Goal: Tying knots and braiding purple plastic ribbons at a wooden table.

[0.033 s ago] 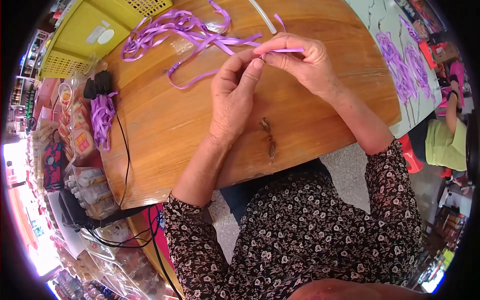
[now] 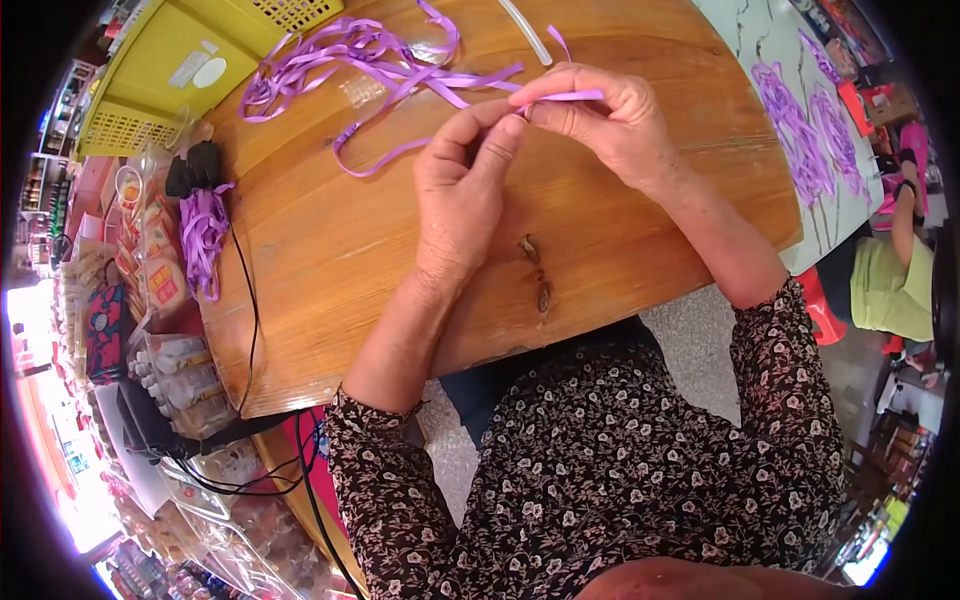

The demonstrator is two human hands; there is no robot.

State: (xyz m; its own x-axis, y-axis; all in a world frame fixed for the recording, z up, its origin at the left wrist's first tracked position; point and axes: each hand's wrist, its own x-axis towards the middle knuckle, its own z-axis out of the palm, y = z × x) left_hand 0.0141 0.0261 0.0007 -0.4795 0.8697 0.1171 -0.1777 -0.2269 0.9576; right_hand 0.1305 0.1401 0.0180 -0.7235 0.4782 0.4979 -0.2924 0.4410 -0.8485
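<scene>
Above the wooden table, my left hand (image 2: 468, 170) and my right hand (image 2: 605, 122) meet fingertip to fingertip. Both are closed in a pinch on a narrow purple ribbon (image 2: 578, 97), whose short end sticks out across the right fingers. The exact spot where the fingertips press together is mostly hidden. From my left hand a purple strand (image 2: 385, 166) curves away over the wood to a loose tangle of purple ribbon (image 2: 330, 52) at the far side. A clear plastic tube or strip (image 2: 527, 33) lies just beyond my right hand, beside a small upright ribbon end (image 2: 558, 40).
A yellow plastic crate (image 2: 185, 60) stands at the far left of the wooden table (image 2: 350, 290). Near it lies a purple ribbon bundle (image 2: 205, 235) with a black top, and a black cable (image 2: 250, 300). More purple bundles (image 2: 795, 130) rest on a white marbled surface at right. Another person's leg shows there.
The ribbon end over my right hand has shifted slightly left. Both hands keep the same pinch, and my left hand has moved a touch left.
</scene>
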